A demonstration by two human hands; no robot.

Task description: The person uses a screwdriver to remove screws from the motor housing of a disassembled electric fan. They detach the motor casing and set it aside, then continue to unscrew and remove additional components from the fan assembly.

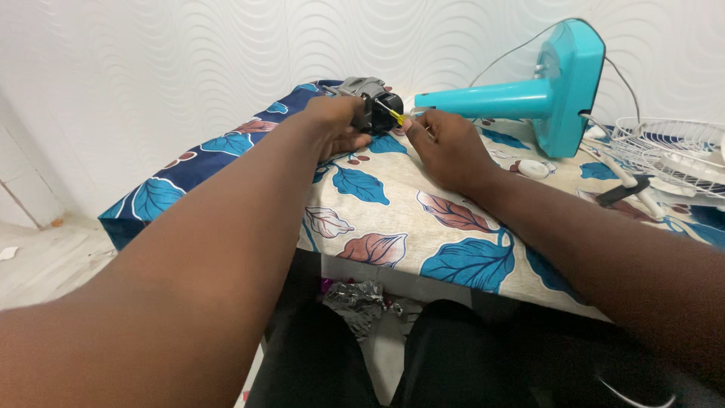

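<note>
**Grey-and-black fan motor gripped on far edge of surface, screwdriver tip at its side**

Grey metal fan motor with black rear housing (371,102) sitting at far edge of surface draped in leaf-print cloth, blue and brown on cream (453,249), just in front of white wavy-textured wall (189,60). Left hand (336,125) wrapped around motor's near-left side, fingers clenched on body, steadying it. Right hand (445,147) just to motor's right, fingers pinched shut on small yellow-handled screwdriver (391,113); most of handle hidden in fingers.

Key relation: motor lies straight ahead of both hands, a touch left of centre. Motor's long axis appears to run roughly left-right, grey end left, black end right. Screwdriver shaft slants up-left from right hand into black end, tip touching or just at housing; exact contact point too small to tell. Left hand nearer, already on motor; right hand close beside, joined to it only via tool.

Around: turquoise plastic fan stand with square base (555,91) lying on its side right of motor, pole pointing toward motor, tip near right hand's fingertips. White wire fan guard (664,147) at far right, well apart. Small white round cap (532,168) on cloth near stand. Dark-handled tool (623,189) beside guard, kind unclear. Crumpled silvery foil (359,295) below surface edge, between knees.
</note>
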